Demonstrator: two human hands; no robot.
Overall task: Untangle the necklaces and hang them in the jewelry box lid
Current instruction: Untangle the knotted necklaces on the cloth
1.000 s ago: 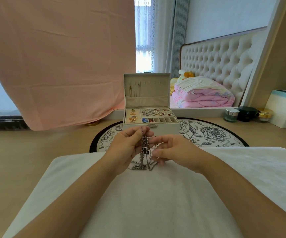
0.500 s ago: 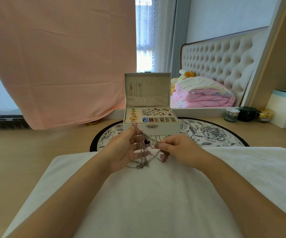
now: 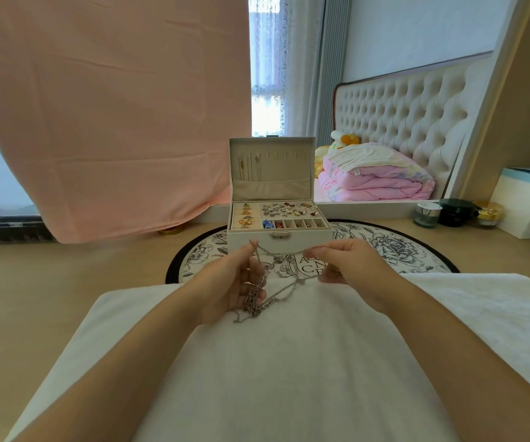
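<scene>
My left hand and right hand both pinch the tangled necklaces, stretched between them; knot's too blurry to read.

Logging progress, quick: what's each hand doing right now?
Left hand: pinches the tangled necklaces.
Right hand: pinches a strand of them.

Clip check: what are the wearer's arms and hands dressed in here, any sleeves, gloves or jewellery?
Nothing worn shows. The left hand and right hand are ungloved, with no watch or bracelet at either wrist. The left forearm and right forearm are bare down to the frame's bottom edge, no sleeve in view. Rings: too small to tell.
</scene>
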